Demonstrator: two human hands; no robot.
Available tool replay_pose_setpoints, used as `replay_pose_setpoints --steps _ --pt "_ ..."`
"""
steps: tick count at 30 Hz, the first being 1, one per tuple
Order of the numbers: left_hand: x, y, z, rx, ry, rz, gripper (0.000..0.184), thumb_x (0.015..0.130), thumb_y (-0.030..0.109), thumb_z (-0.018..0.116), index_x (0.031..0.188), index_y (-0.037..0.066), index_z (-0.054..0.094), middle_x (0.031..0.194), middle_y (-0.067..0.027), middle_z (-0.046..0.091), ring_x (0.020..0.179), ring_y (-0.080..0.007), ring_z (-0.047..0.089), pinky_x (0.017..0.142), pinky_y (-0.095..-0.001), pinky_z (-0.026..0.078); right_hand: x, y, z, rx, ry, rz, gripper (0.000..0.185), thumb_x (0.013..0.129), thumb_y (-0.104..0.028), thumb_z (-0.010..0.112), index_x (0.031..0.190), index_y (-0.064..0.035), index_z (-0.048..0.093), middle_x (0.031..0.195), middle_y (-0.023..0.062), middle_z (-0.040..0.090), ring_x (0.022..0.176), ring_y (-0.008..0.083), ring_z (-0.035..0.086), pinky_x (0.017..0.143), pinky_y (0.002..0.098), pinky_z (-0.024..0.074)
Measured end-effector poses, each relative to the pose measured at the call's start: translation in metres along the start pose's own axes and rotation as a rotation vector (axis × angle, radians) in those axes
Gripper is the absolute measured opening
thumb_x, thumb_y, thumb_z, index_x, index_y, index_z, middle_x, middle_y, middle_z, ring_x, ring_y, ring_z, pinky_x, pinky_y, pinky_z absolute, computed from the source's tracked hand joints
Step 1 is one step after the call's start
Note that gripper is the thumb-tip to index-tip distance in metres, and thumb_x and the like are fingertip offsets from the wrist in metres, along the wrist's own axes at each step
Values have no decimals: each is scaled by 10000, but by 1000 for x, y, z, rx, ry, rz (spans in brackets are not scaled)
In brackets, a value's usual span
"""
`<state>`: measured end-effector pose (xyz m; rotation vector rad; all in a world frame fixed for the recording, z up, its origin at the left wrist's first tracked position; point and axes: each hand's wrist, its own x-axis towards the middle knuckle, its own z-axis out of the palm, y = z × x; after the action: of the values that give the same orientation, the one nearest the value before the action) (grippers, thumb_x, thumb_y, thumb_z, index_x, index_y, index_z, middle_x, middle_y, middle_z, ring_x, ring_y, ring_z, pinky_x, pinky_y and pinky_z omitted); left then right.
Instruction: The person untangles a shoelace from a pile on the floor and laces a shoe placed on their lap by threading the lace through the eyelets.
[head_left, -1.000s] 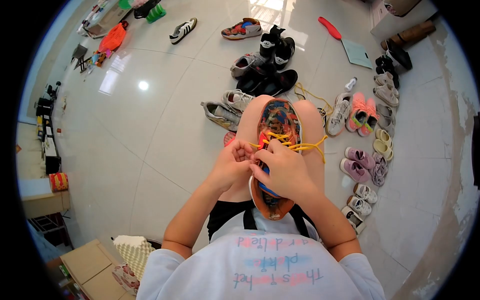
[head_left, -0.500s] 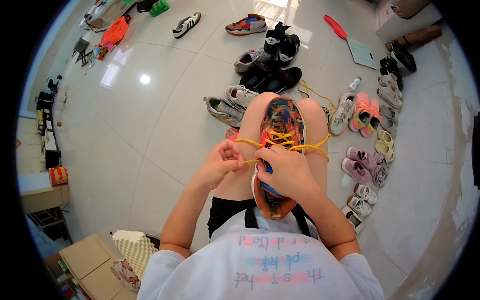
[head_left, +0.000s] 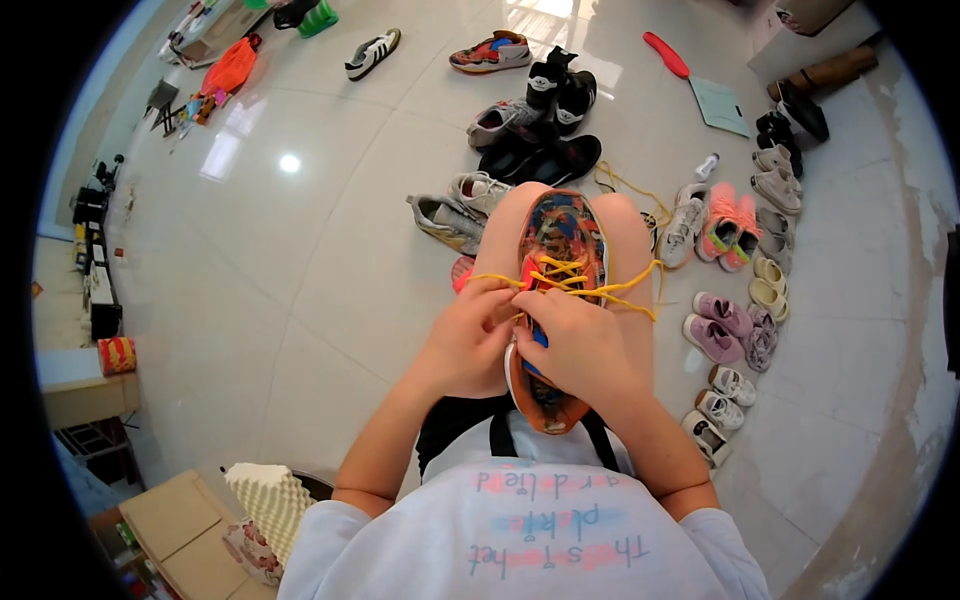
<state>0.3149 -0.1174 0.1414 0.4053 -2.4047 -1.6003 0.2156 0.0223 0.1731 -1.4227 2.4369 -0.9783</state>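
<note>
A multicoloured sneaker (head_left: 565, 235) with an orange heel collar and blue lining rests across my lap, its toe pointing away from me. A yellow shoelace (head_left: 560, 268) crosses its front eyelets, with loose lengths hanging out to both sides. At the left edge of the shoe's opening, my left hand (head_left: 472, 340) is closed, fingertips pinched at a short bit of lace. My right hand (head_left: 580, 340) lies over the shoe's throat, thumb and fingers gripping the eyelet edge. The fingertips of both hands nearly meet there, and the eyelet between them is hidden.
A matching sneaker (head_left: 490, 52) sits far ahead on the tiled floor. Dark and grey shoes (head_left: 540, 155) stand beyond my knees, near another yellow lace (head_left: 630, 180). Pairs of shoes (head_left: 720, 325) line the right side. A patterned cushion (head_left: 265, 505) is at lower left.
My left hand has moved right and slightly up, from holding the lace end out beside the shoe to the eyelet edge next to my right fingers. My right hand has barely moved.
</note>
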Motion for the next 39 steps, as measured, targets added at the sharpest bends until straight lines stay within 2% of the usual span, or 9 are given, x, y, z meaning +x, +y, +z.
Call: replay_pose_setpoints --steps 4,6,10,18,22,24,28,33,39 --pt "5 2 1 111 19 101 218 817 55 612 1028 0 603 930 -92 628 772 -188 596 659 -278 486 -7 -3 3 -60 8 -27 99 781 -149 634 839 -92 578 718 62 535 689 226 605 575 355 484" --pt "4 4 -7 -148 -227 -258 144 844 63 593 973 -2 597 829 -72 617 730 -149 579 655 -268 476 -7 -4 3 -65 6 -15 93 781 -148 632 830 -91 577 716 62 532 687 226 603 576 355 485" --pt "-4 -3 -7 -126 -173 -90 41 900 47 563 902 6 566 708 20 538 624 -39 496 521 -216 406 -7 -6 1 -24 17 -4 95 774 -153 632 812 -89 572 709 63 526 684 228 600 577 353 485" --pt "-23 -51 -102 34 758 -282 154 935 130 537 813 39 559 662 47 452 556 -42 393 492 -203 308 -7 -2 5 -54 -8 3 103 765 -153 624 783 -87 548 708 62 522 675 237 596 569 361 481" --pt "-35 -94 -137 276 951 -296 124 917 151 568 873 37 586 699 28 530 561 -49 421 503 -217 339 -10 3 11 -19 27 -38 97 755 -141 630 775 -84 554 705 59 530 662 237 590 569 365 482" --pt "-39 -111 -129 549 599 -316 114 888 117 596 954 26 615 849 -8 623 580 -52 451 526 -226 392 -10 6 8 83 99 -75 83 746 -108 639 784 -77 573 700 61 535 652 236 584 567 361 476" --pt "-19 -43 -50 92 284 -203 269 845 -16 596 1112 15 603 1050 -37 625 669 -66 533 578 -213 465 -13 3 -16 324 289 4 116 719 -5 656 821 -49 622 702 70 563 639 233 573 559 331 452" --pt "2 -4 8 -388 -53 -151 195 878 -12 558 1070 2 588 964 -22 605 646 -44 494 624 -195 451 -21 16 -14 315 494 86 107 728 23 639 822 -25 621 731 85 594 667 250 579 628 343 460" --pt "8 -8 -11 -165 -92 -168 58 908 73 564 883 21 555 725 32 530 626 -40 472 552 -208 398 -27 46 -15 221 414 283 171 805 -53 622 970 -8 606 936 138 600 851 273 569 758 369 459"
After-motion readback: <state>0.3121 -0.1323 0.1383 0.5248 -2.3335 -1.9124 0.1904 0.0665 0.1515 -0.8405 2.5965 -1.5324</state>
